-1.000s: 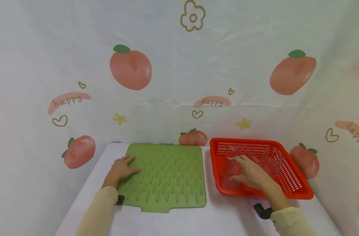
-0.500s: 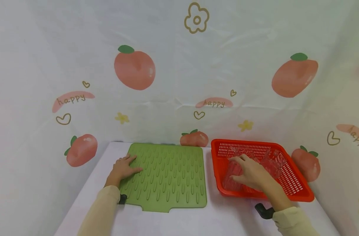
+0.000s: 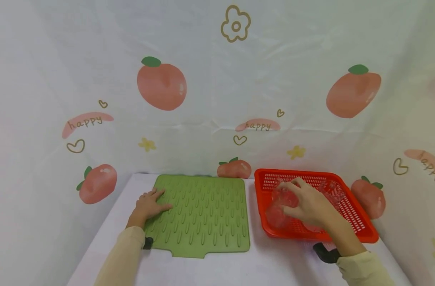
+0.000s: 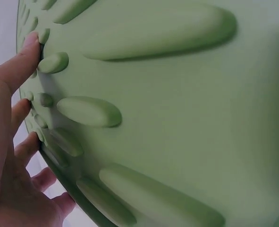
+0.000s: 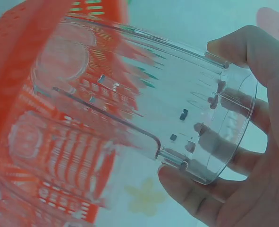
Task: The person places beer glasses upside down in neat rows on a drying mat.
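In the head view, we are seeing the green mat [image 3: 203,214] lying on the left of the tabletop [image 3: 217,272], its tab pointing toward the near side. The left hand [image 3: 148,205] is resting on the left part of the mat; its fingers are spreading loosely and we are reading it as released. The red basket [image 3: 292,235] is standing to the right of the mat. The right hand [image 3: 308,204] is reaching over the basket's near rim and is grasping a clear cup [image 3: 277,216] at the basket's left part. A patterned cloth [image 3: 210,91] is hanging at the far side.

In the left wrist view, we are seeing the thumb extending onto the mat's ridged surface, while other fingers are lying along its edge.

In the right wrist view, we are seeing the thumb and fingers curling around one end of the clear cup, which is tilting, its other end extending toward the basket. Other clear cups [image 5: 66,156] are lying beside it against the red mesh. We are unable to tell whether the held cup is touching the basket.
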{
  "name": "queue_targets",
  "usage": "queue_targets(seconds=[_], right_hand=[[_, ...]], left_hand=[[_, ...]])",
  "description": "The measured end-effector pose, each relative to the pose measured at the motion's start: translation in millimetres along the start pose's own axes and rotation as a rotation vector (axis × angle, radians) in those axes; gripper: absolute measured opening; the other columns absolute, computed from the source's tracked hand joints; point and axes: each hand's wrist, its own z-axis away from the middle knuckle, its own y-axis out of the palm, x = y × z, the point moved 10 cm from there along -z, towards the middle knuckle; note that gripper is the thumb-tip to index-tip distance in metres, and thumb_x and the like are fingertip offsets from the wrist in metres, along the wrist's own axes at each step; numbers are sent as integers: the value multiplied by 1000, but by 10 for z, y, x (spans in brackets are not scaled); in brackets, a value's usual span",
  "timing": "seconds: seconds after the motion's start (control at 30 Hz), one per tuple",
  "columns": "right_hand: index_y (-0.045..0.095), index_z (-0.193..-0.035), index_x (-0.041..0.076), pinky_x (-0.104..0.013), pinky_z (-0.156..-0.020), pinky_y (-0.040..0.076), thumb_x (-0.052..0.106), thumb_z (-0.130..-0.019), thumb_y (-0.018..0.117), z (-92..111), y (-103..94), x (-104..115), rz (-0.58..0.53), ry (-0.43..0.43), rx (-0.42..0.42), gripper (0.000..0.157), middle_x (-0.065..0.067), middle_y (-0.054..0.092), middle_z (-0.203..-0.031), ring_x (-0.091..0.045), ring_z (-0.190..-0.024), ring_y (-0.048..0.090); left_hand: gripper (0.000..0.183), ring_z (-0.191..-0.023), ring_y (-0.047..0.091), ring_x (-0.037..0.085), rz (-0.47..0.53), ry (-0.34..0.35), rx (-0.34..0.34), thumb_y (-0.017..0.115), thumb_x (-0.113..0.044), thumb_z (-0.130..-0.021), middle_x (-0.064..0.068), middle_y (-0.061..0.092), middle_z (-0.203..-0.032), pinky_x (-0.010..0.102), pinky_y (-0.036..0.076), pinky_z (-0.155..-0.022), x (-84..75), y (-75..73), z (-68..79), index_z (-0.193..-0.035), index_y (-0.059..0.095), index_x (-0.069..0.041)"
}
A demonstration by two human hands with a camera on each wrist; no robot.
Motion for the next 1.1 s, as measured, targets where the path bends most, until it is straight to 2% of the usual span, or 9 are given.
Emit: queue_targets(seconds=[0.3,0.43,0.6,0.83,1.1], right_hand=[[59,-136,24,-52,-77,63,32,-79,86,-34,-247,101,-15,-13,-80,64,-10,58,-124,-31,-99,67],[57,-136,19,-55,-81,62,30,-82,85,-39,-323,112,-72,-7,-116,62,-11,55,-130,-35,-108,65],[53,-135,14,-51,-81,63,27,-88,81,-78,-355,37,-243,18,-147,56,-14,53,-132,-38,-115,60],[48,-139,10,-21,-75,59,25,-93,77,-133,-310,-90,-500,30,-206,57,-15,55,-131,-32,-108,62],[40,-146,11,-19,-79,59,24,-98,70,-169,-109,-179,-716,90,-183,58,-17,50,-136,-9,-104,59]], left_hand=[[89,-145,19,67,6,-7,13,66,-58,-91,31,22,-165,80,21,-112,10,-43,54,-158,37,-8],[89,-145,18,67,12,-12,18,67,-58,-91,30,22,-165,80,20,-113,9,-30,68,-158,37,-9],[88,-145,17,68,14,-13,8,67,-59,-91,31,22,-165,81,19,-113,5,-24,69,-158,37,-8],[89,-145,16,69,21,-10,6,66,-59,-91,31,22,-165,81,19,-113,7,-4,58,-158,37,-8],[87,-145,17,68,8,-1,-2,67,-57,-91,31,23,-165,80,19,-113,-34,-13,39,-157,38,-7]])
